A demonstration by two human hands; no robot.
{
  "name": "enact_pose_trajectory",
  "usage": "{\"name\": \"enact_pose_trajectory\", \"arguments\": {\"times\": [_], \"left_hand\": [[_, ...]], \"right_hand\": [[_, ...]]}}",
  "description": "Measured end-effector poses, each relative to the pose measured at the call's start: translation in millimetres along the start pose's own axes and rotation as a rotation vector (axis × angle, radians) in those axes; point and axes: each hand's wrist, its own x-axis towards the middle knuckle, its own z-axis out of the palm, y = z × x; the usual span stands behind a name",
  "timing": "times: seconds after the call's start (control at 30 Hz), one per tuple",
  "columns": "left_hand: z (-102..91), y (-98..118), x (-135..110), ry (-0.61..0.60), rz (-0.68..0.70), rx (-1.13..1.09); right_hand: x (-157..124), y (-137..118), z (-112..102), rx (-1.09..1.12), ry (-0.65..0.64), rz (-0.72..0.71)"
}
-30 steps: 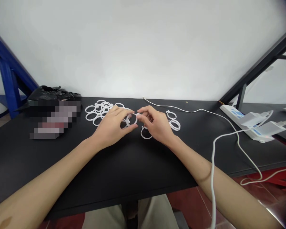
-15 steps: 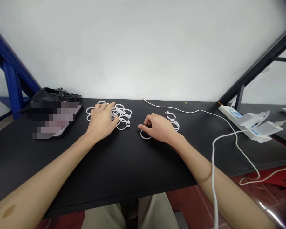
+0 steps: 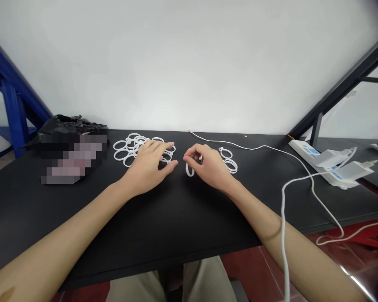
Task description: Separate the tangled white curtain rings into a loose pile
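Between thumb and fingers, my right hand (image 3: 208, 164) pinches a white plastic ring (image 3: 190, 169), which now stands on edge near the middle of the table. My left hand (image 3: 151, 165) hovers over the right part of a loose pile of white rings (image 3: 121, 150), thumb and fingers apart, holding nothing. Small round eyelets show on several of the rings. Just right of my right hand lie a few more white rings (image 3: 230, 165), partly hidden by it.
A black table (image 3: 164, 226) spans the view. On its left are a black plastic bag (image 3: 69, 125) and a blurred-out flat item (image 3: 75, 161). To the right sits a white power strip (image 3: 321, 163) with chargers; a white cable (image 3: 282, 235) crosses over my right forearm.
My left hand has moved right, off the left side of the pile and toward my right hand. The ring at my right hand has tipped from lying flat to upright.
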Motion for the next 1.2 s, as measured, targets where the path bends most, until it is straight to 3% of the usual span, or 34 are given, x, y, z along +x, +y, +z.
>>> {"name": "enact_pose_trajectory", "arguments": {"times": [0.2,0.37,0.6,0.73,0.93,1.2], "left_hand": [[-1.9,13,-4,-0.110,0.117,-0.110],[-5.3,16,-3,-0.094,0.129,-0.126],[-5.7,17,-4,-0.048,0.025,-0.156],[-6.4,17,-3,-0.043,-0.001,-0.154],[-4.2,15,-4,-0.048,0.019,-0.132],[-1.6,15,-4,-0.044,0.063,-0.129]], "right_hand": [[-3,-10,5,0.371,0.086,-0.046],[-4,-9,11,0.436,0.110,-0.062],[-5,-11,10,0.320,0.163,-0.150],[-5,-12,7,0.193,0.125,-0.215],[-4,-12,7,0.224,0.030,-0.120],[-1,-10,5,0.296,0.016,-0.081]]}}
